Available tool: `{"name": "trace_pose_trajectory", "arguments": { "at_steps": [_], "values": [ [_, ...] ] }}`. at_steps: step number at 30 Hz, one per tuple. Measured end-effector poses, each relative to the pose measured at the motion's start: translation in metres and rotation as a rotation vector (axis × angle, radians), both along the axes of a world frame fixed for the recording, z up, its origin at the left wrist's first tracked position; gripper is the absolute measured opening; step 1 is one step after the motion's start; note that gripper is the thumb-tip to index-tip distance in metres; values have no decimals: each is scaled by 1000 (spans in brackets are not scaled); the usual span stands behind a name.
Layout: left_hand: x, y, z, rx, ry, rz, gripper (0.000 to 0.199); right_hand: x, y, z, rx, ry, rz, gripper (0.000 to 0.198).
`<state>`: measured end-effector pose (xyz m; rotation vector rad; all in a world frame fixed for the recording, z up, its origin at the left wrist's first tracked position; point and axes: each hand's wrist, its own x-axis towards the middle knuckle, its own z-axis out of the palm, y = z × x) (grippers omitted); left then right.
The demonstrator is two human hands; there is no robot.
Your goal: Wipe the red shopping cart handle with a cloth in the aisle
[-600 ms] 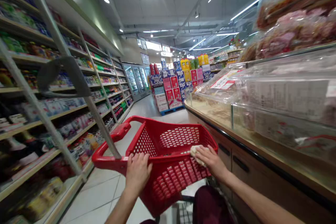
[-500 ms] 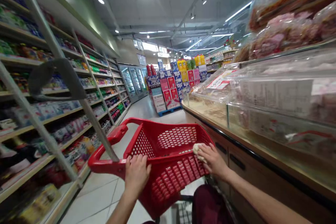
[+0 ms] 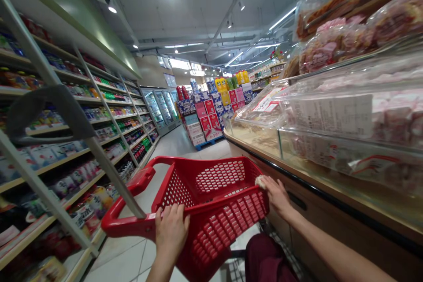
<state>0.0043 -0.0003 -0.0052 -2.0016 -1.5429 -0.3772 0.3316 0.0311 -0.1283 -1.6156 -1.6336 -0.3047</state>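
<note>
A red cart (image 3: 214, 208) is set across the lower centre of the frame, close before a dark red trouser knee (image 3: 267, 255), so its near rim is placed within easy reach of both hands. The left hand (image 3: 171, 230) is hooked over that rim near its left end, fingers loosely bent, by which the cart is probably steadied; nothing else is seen in its grasp. By the right hand (image 3: 276, 194), half curled, a pale cloth (image 3: 260, 181) is held at the basket's right corner. The cloth is bunched small, so it can be covered by the fingers; how tightly it is gripped cannot be told. The metal pole (image 3: 114, 174) is angled toward the upper left, clear of both hands. At right, clear packs (image 3: 330, 112) are stacked on the surface (image 3: 317, 179), apparently held in by a glass guard (image 3: 287, 146).
</note>
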Motion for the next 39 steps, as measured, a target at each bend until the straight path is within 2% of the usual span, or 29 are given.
{"name": "trace_pose_trajectory", "arguments": {
  "at_steps": [2, 5, 7, 9, 11, 13, 18, 20, 23, 25, 28, 30, 32, 34, 36, 37, 39],
  "values": [
    [1, 1, 0, -1, -1, 5, 21, -25, -1, -3, 64, 3, 25, 49],
    [-1, 1, -1, 5, 8, -7, 21, -65, -2, 0, 162, -111, 237, 52],
    [-2, 1, -1, 9, 12, -17, 23, -64, 0, 1, 175, -159, 304, 52],
    [-3, 0, -2, 7, 9, -19, 23, -40, 3, -1, 138, -118, 216, 49],
    [-2, 0, -2, 1, -2, -11, 23, -17, 6, -3, 86, -25, 43, 47],
    [0, 0, -2, -4, -10, -3, 22, -15, 6, -4, 77, 22, -48, 47],
    [4, 0, -2, 3, -11, 0, 24, -62, 2, 0, 126, -101, 110, 46],
    [5, -1, -3, 5, -17, -9, 24, -56, 3, 2, 86, -146, 108, 42],
    [8, -3, -3, 5, -34, -18, 25, -30, 7, 3, 19, -115, -43, 40],
    [10, -3, -3, 5, -44, -12, 25, -26, 8, 3, 26, -92, -109, 40],
    [10, -2, -5, 6, -43, -8, 26, -42, 8, 4, 89, -151, 9, 43],
    [9, 0, -7, 15, -39, -20, 27, -48, 7, 7, 81, -194, 104, 44],
    [7, 2, -9, 26, -41, -33, 28, -39, 7, 11, 13, -179, 71, 44],
    [6, 4, -10, 29, -45, -37, 29, -26, 7, 13, -61, -120, -66, 43],
    [8, 4, -10, 25, -54, -32, 29, -24, 7, 14, -77, -83, -156, 43],
    [9, 3, -9, 23, -59, -30, 28, -30, 7, 14, -58, -88, -153, 43],
    [11, 1, -8, 20, -63, -21, 28, -47, 4, 13, 5, -146, -50, 46]
  ]
}}
